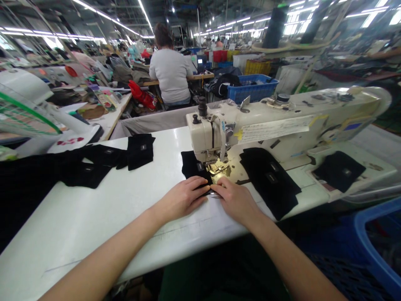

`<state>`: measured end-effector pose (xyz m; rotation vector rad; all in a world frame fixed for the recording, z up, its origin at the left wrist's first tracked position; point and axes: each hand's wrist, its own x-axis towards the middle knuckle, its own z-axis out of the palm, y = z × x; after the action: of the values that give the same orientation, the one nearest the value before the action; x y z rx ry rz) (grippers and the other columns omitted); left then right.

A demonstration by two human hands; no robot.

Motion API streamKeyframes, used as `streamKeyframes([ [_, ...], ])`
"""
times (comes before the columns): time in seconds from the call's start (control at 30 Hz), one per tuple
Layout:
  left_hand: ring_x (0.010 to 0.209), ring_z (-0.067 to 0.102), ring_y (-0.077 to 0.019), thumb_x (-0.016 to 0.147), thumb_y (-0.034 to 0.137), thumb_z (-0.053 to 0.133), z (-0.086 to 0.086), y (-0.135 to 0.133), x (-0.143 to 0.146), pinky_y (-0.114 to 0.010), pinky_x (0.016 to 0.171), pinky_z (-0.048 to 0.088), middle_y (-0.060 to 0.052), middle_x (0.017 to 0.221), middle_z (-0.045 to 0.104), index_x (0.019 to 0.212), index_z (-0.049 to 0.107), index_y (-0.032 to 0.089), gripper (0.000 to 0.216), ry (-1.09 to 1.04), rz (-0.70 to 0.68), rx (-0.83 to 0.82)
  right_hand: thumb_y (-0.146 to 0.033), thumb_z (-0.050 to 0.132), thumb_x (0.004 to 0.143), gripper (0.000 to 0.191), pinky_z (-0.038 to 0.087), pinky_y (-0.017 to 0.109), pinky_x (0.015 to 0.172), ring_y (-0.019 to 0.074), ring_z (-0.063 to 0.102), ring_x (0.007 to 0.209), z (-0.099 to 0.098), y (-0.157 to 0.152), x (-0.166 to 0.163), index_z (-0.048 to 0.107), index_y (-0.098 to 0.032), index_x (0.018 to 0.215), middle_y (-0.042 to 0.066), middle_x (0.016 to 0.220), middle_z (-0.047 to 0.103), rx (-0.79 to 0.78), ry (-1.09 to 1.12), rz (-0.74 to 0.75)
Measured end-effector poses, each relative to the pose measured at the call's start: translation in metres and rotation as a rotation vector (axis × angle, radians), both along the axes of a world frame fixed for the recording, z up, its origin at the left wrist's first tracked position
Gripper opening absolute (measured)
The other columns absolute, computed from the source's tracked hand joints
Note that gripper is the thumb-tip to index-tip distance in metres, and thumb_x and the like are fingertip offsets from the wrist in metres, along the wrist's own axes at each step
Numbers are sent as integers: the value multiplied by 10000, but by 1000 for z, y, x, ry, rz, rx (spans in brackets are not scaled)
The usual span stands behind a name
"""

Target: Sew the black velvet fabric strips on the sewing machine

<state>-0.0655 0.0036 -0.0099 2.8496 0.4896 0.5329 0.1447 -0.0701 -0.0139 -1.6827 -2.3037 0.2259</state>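
A small black fabric piece point(189, 164) with a small dark label point(199, 167) lies at the needle area of a sewing machine point(203, 133). My left hand point(184, 196) presses its fingertips onto the near edge of this piece, the fingers close together. Opposite it, my right hand point(236, 198) has its thumb and forefinger closed at the same near corner. The fingertips of both hands almost meet just in front of the lit metal needle plate point(227, 171). Part of the fabric is hidden under the presser foot and my fingers.
Labelled black pieces point(271, 179) overlap right of the needle, with another black piece point(340, 170) farther right. More black pieces point(140, 152) lie on the white table point(131, 209) at left. A blue basket point(369, 251) stands at lower right. A person point(171, 75) sits ahead.
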Motion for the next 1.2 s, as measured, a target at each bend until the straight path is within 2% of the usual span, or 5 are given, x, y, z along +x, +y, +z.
streamKeyframes([
  [0.3,1127,625,-262,986,289,520,-3,24,1,-442,942,572,-156,1211,649,1188,680,156,290,-20,11,4,-143,470,977,295,461,239,643,167,662,886,1,5,0,657,-219,1192,68,1162,648,32,-51,-58],
  [0.67,1132,621,-251,996,308,504,0,49,3,-431,1009,532,-153,1217,649,1196,684,142,316,15,19,25,-256,535,951,221,460,257,552,159,674,730,12,-25,48,700,-215,1092,39,1117,680,231,-30,-586],
  [0.93,1081,635,-242,1002,306,487,2,58,5,-424,962,552,-139,1146,670,1158,699,150,306,-12,4,60,-395,446,995,362,471,332,569,222,698,764,23,-30,80,644,-174,1203,102,1253,642,40,-172,-815],
  [1.1,1073,633,-235,1009,281,462,4,58,5,-423,976,543,-136,1142,671,1154,701,153,307,0,-18,55,-509,469,956,427,440,343,577,254,690,779,18,-26,94,661,-168,1127,125,1142,676,-24,-165,-893],
  [1.2,1090,624,-241,1005,263,464,2,59,4,-430,989,534,-141,1170,661,1174,693,154,306,3,4,33,-566,555,879,423,413,333,570,260,677,752,14,-21,107,669,-182,1017,97,946,711,-24,-82,-915],
])
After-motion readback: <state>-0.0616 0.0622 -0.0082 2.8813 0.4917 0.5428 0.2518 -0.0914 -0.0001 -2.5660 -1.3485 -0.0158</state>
